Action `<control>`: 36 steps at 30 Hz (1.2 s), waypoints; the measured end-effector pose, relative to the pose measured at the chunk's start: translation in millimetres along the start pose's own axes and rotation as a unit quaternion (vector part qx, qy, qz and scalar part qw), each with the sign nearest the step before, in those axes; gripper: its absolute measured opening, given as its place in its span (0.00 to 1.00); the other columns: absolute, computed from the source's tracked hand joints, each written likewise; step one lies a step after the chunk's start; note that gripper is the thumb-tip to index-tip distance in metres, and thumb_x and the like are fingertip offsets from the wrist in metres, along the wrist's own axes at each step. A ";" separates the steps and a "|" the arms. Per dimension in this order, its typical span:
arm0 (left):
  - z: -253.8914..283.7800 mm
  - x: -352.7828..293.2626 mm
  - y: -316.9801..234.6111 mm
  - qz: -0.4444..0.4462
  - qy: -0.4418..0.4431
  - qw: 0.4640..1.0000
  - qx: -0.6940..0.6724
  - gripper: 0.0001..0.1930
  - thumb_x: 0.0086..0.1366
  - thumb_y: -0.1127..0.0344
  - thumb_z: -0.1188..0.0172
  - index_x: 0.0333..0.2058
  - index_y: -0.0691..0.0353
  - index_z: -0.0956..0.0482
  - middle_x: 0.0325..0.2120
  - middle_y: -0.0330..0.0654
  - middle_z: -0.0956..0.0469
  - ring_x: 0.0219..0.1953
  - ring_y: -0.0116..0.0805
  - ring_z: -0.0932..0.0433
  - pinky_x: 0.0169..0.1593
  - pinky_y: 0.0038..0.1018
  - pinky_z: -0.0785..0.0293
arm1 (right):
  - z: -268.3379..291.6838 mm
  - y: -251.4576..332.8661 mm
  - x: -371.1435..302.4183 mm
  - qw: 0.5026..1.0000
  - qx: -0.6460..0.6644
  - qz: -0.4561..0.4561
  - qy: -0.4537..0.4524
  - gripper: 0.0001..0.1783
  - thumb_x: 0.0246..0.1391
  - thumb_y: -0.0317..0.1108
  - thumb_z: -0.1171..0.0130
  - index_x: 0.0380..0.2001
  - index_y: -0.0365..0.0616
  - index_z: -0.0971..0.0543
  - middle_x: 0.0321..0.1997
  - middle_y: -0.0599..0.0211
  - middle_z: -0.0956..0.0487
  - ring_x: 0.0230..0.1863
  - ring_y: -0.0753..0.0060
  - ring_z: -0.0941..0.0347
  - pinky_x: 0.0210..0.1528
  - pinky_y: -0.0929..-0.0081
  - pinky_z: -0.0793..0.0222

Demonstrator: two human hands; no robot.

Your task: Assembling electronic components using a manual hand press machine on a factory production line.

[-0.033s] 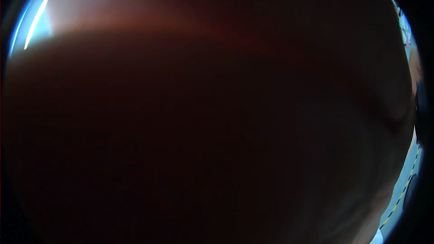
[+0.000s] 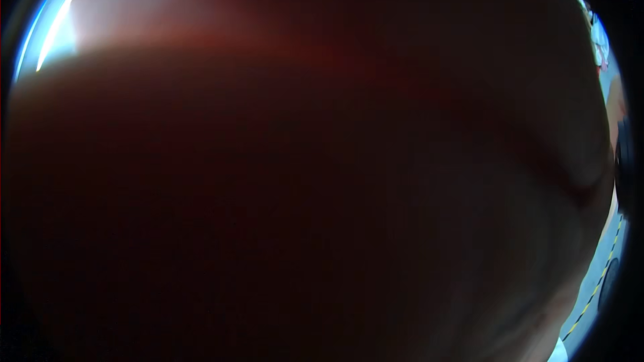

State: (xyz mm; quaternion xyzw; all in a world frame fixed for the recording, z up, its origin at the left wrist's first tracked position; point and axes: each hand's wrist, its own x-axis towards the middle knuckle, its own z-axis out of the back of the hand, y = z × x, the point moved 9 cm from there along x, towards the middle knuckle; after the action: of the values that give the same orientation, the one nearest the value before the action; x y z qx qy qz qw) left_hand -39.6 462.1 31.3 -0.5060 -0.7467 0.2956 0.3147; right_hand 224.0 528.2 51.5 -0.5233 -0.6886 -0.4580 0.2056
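A hand [image 2: 302, 194], pressed close to the lens, covers nearly the whole head view. It shows as a dark, blurred, reddish skin surface, with a fold running from the upper left toward the right edge. I cannot tell whether it is my left hand or my right hand. Its fingers are too near and too dark to make out, and so is anything it might hold. No second hand can be made out for certain.
Past the covering hand, a bright light strip [image 2: 55, 30] glows at the upper left. Along the right rim runs a yellow-and-black striped line [image 2: 590, 302] on a pale surface, beside a dark rounded shape [image 2: 609, 285]. Higher up are a blurred skin-coloured patch and small pale objects.
The covering hand has shifted very slightly, and a little more shows at the upper right rim. Otherwise the view is the same.
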 end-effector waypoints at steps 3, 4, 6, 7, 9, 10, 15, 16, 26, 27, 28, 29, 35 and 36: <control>0.8 -1.8 0.8 -0.004 -0.002 0.999 0.035 0.14 0.52 0.86 0.44 0.32 0.61 0.35 0.30 0.42 0.30 0.32 0.29 0.28 0.36 0.21 0.31 | -0.9 4.9 -7.1 1.000 0.011 -0.006 -0.001 0.17 0.57 0.33 0.48 0.49 0.44 0.34 0.52 0.67 0.33 0.52 0.67 0.38 0.57 0.66 0.43; 1.2 -2.3 0.7 -0.006 -0.003 0.999 0.047 0.14 0.52 0.86 0.44 0.32 0.61 0.34 0.30 0.42 0.30 0.32 0.29 0.28 0.36 0.21 0.31 | -1.1 6.2 -9.1 1.000 0.015 -0.009 -0.001 0.17 0.57 0.33 0.48 0.50 0.44 0.34 0.53 0.67 0.33 0.53 0.67 0.39 0.58 0.66 0.43; 3.0 -3.8 1.8 -0.009 -0.007 0.997 0.070 0.13 0.52 0.85 0.44 0.31 0.61 0.34 0.30 0.42 0.30 0.32 0.29 0.28 0.36 0.22 0.31 | -1.2 8.5 -14.2 1.000 0.024 -0.015 -0.002 0.18 0.57 0.33 0.48 0.50 0.44 0.34 0.53 0.67 0.34 0.53 0.67 0.39 0.58 0.66 0.44; 3.3 -4.8 2.0 -0.011 -0.008 0.997 0.082 0.12 0.53 0.85 0.44 0.31 0.61 0.34 0.30 0.42 0.29 0.32 0.29 0.28 0.36 0.22 0.31 | -1.1 9.3 -16.6 0.999 0.029 -0.018 -0.002 0.18 0.57 0.33 0.48 0.50 0.44 0.34 0.54 0.67 0.34 0.54 0.67 0.39 0.59 0.66 0.44; 4.0 -7.5 2.7 -0.013 -0.012 0.994 0.106 0.12 0.53 0.85 0.44 0.31 0.61 0.34 0.29 0.42 0.29 0.31 0.29 0.28 0.36 0.22 0.31 | -1.1 11.2 -21.6 0.999 0.039 -0.024 -0.003 0.19 0.57 0.33 0.47 0.51 0.43 0.34 0.55 0.67 0.34 0.54 0.67 0.39 0.59 0.66 0.44; 4.8 -8.3 2.2 -0.015 -0.014 0.993 0.118 0.11 0.53 0.84 0.44 0.30 0.61 0.34 0.29 0.42 0.29 0.31 0.30 0.28 0.36 0.22 0.31 | -1.1 11.1 -23.4 0.999 0.043 -0.027 -0.004 0.19 0.57 0.33 0.47 0.51 0.43 0.34 0.55 0.67 0.34 0.55 0.67 0.39 0.59 0.65 0.44; 12.0 -12.8 0.4 -0.018 -0.023 0.985 0.169 0.10 0.54 0.83 0.44 0.29 0.61 0.33 0.28 0.41 0.29 0.31 0.30 0.28 0.36 0.22 0.31 | -3.6 8.7 -31.7 0.997 0.060 -0.046 -0.009 0.20 0.56 0.33 0.46 0.52 0.43 0.34 0.57 0.67 0.35 0.56 0.67 0.40 0.61 0.65 0.44; 10.7 -14.0 -0.7 -0.021 -0.024 0.982 0.185 0.10 0.54 0.83 0.44 0.29 0.61 0.33 0.28 0.41 0.29 0.31 0.30 0.28 0.36 0.22 0.31 | -3.1 9.3 -33.7 0.997 0.068 -0.047 -0.009 0.21 0.56 0.33 0.46 0.52 0.43 0.34 0.57 0.67 0.35 0.57 0.67 0.40 0.61 0.65 0.45; 9.0 -12.6 -4.2 -0.029 -0.031 0.954 0.296 0.07 0.56 0.80 0.44 0.26 0.61 0.32 0.26 0.41 0.28 0.29 0.30 0.28 0.36 0.22 0.31 | -6.5 13.9 -44.6 0.992 0.103 -0.071 -0.018 0.23 0.56 0.33 0.45 0.55 0.42 0.34 0.61 0.67 0.37 0.60 0.67 0.41 0.64 0.64 0.46; -0.3 -16.8 -9.1 -0.030 -0.029 0.951 0.307 0.07 0.57 0.80 0.44 0.25 0.61 0.32 0.25 0.41 0.28 0.29 0.30 0.28 0.36 0.23 0.31 | -8.8 17.4 -44.6 0.992 0.106 -0.072 -0.019 0.24 0.56 0.33 0.45 0.55 0.42 0.34 0.61 0.67 0.37 0.60 0.67 0.42 0.64 0.64 0.46; -11.2 -18.1 -15.0 -0.028 -0.026 0.951 0.307 0.07 0.57 0.80 0.44 0.25 0.61 0.32 0.25 0.41 0.28 0.29 0.30 0.28 0.36 0.23 0.31 | -14.6 20.3 -44.7 0.991 0.108 -0.072 -0.021 0.24 0.55 0.33 0.44 0.55 0.42 0.34 0.61 0.67 0.37 0.60 0.67 0.42 0.64 0.64 0.46; -37.9 -15.7 -19.6 -0.040 0.030 0.924 0.379 0.04 0.57 0.76 0.45 0.25 0.61 0.29 0.26 0.40 0.27 0.30 0.32 0.27 0.36 0.24 0.30 | -15.4 23.1 -43.5 0.992 0.105 -0.071 -0.018 0.24 0.55 0.33 0.44 0.55 0.42 0.34 0.62 0.67 0.37 0.61 0.67 0.42 0.64 0.64 0.46; 190.7 -77.8 -126.1 -0.062 0.188 0.470 0.860 0.09 0.57 0.74 0.49 0.18 0.59 0.31 0.24 0.42 0.28 0.30 0.35 0.27 0.35 0.28 0.30 | -34.3 52.0 -5.6 0.997 0.044 -0.033 0.050 0.26 0.55 0.33 0.43 0.57 0.41 0.33 0.64 0.66 0.38 0.63 0.66 0.43 0.66 0.63 0.47; 252.7 -111.7 -158.7 -0.047 0.163 0.328 0.929 0.11 0.57 0.74 0.49 0.16 0.58 0.32 0.23 0.42 0.28 0.30 0.35 0.28 0.34 0.28 0.31 | -41.9 48.8 6.7 0.995 0.053 -0.036 0.074 0.26 0.55 0.33 0.43 0.57 0.41 0.33 0.64 0.66 0.38 0.63 0.66 0.43 0.66 0.63 0.47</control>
State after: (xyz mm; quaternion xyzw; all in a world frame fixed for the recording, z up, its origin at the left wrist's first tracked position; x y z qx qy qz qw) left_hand -291.9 276.1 -25.7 0.1140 0.0571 0.6938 0.7088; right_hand 257.7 498.0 97.8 -0.4512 -0.7134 -0.4650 0.2670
